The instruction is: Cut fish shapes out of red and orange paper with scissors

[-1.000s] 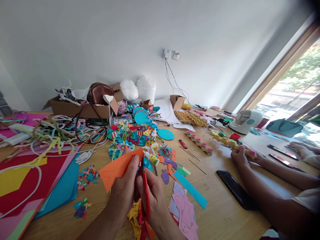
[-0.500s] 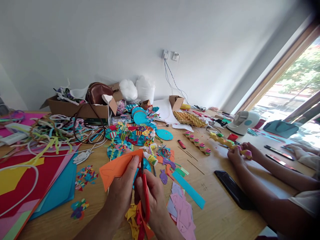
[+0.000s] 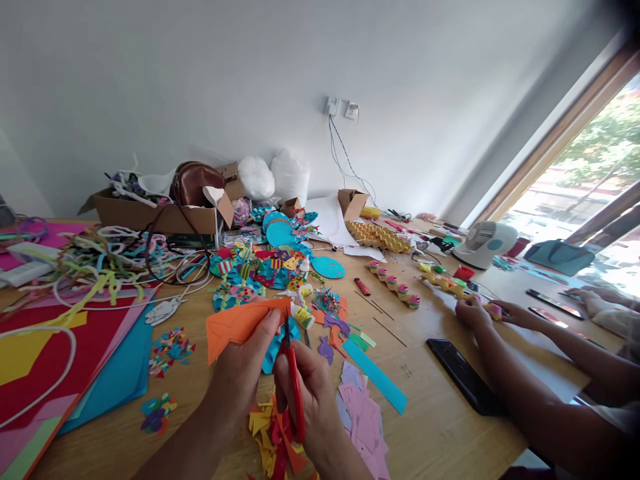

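My left hand (image 3: 243, 377) pinches a sheet of orange craft foam (image 3: 235, 323) with a fish outline drawn on it, holding it above the wooden table (image 3: 440, 427). My right hand (image 3: 311, 400) is closed round red-handled scissors (image 3: 291, 373), whose blades point up at the right edge of the orange sheet. Orange and yellow offcuts (image 3: 273, 433) lie under my hands. Pink and lilac foam pieces (image 3: 364, 417) and a light blue strip (image 3: 376, 377) lie just right of my right hand.
Another person's hands (image 3: 475, 312) at the right hold a small pink and yellow piece, with a black phone (image 3: 463, 377) beside their forearm. Red, blue and yellow sheets (image 3: 65, 360) cover the left. Cardboard boxes (image 3: 160, 213), teal fish discs (image 3: 280, 263), glue bottles and a white machine (image 3: 485, 243) crowd the back.
The orange sheet has tilted flatter and shifted slightly right in my left hand, and the scissors have moved a little along its edge. The other person's hands have moved slightly toward me.
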A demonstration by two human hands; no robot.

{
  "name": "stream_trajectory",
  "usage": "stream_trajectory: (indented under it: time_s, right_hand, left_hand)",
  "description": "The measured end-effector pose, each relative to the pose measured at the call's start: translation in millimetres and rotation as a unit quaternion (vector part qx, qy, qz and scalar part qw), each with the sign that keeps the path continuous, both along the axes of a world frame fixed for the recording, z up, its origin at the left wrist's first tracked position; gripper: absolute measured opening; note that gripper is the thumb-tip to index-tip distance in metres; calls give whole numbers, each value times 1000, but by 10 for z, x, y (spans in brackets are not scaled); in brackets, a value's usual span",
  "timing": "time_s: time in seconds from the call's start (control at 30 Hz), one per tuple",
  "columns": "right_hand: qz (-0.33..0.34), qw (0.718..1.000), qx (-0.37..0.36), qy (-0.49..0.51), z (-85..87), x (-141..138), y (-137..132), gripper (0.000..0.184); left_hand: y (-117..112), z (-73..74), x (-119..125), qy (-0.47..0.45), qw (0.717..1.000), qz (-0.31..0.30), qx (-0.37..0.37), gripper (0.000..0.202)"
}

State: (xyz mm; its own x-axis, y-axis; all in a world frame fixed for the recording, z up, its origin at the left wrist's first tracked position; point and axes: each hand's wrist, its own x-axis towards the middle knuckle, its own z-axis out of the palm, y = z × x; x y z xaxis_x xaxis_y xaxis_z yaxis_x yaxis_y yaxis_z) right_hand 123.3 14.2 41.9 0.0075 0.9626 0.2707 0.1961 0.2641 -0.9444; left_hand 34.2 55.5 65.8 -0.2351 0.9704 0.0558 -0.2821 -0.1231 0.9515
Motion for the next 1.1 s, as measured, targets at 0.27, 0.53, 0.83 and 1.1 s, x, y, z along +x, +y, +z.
stream_trajectory:
  time_s: [0.27,0.53,0.83,1.1]
  right_hand:
    - [-1,1000,-21,12,23,10,-19,44]
    - [0,1000,-27,10,-10,19,-29,48]
    - [-2,1000,-26,13,-20,25,-28,49]
    - [-5,999,-45,5,48,42,-53,52]
  left_hand:
    - [-5,46,-3,-58,998,-38,-12,18]
    - [-1,59,-11,-70,994,-80,15,20]
    - [12,39,-18,-56,995,-77,41,20]
    - [20,15,-26,-56,993,-94,45,17]
